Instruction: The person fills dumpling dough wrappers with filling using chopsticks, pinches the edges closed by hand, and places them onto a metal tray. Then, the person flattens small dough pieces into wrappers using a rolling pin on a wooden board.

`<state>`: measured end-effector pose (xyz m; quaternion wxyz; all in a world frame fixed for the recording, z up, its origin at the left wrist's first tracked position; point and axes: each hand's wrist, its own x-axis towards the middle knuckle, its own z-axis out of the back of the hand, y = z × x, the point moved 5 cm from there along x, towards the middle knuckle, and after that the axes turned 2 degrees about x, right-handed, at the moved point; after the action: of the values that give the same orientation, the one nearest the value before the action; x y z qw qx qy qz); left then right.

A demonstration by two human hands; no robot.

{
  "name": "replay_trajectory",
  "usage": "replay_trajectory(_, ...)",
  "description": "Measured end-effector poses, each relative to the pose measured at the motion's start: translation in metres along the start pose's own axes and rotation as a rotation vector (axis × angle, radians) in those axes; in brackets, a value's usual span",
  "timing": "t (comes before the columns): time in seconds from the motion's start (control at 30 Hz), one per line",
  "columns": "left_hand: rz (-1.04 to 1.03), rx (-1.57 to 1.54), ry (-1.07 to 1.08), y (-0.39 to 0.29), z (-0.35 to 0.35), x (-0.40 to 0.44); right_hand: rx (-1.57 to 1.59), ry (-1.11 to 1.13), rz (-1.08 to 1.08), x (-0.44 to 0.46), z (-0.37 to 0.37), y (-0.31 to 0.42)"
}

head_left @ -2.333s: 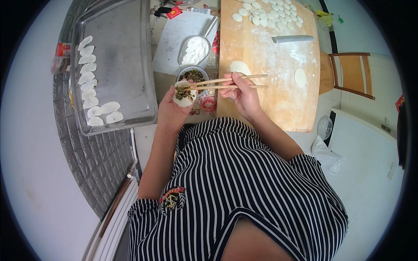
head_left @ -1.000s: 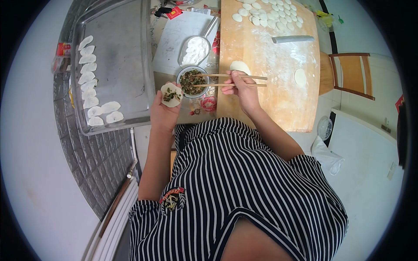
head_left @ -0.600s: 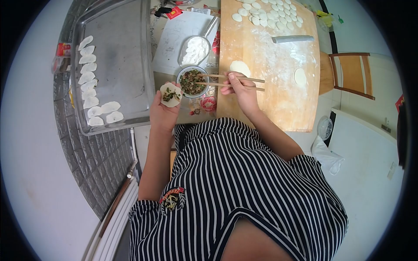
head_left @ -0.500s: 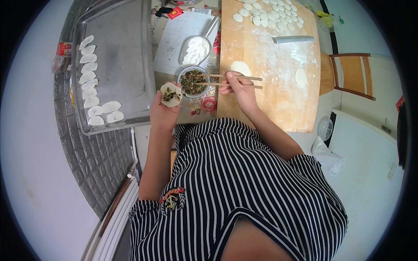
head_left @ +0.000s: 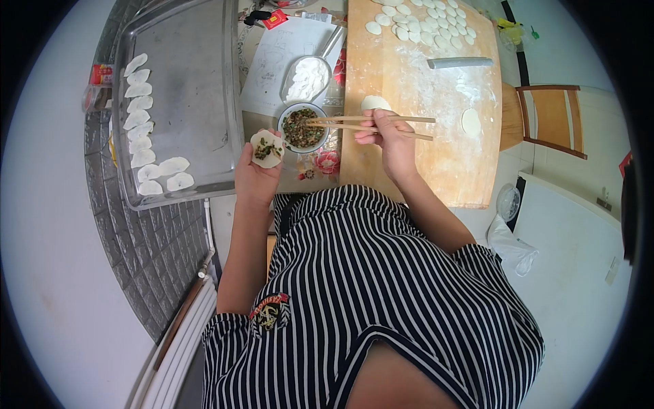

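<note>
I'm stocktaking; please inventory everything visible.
Board: one, tan, right
Wrappers: dozens, whitish, mostly board
Rod: one, grey, board
Bowl: one, pale, centre
Filling: two portions, greenish, bowl and held wrapper
Chopsticks: two, tan, over bowl
Tray: one, grey, left
Dumplings: about twelve, white, tray
Paper: one, white, centre
Powder scoop: one, silvery, paper
Packet: one, red, top
Chair: one, brown, right
Shirt: one, dark striped, bottom
Left hand: one, bare, under wrapper
Right hand: one, bare, holding chopsticks
</note>
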<state>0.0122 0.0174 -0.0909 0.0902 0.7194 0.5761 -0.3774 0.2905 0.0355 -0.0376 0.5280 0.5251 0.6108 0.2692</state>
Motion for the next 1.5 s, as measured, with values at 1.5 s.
replay_trajectory(1.5,0.167,-0.107,0.222,0.019,-0.063,-0.013,0.110,0.195,0.066,-0.029,-0.019,0.035)
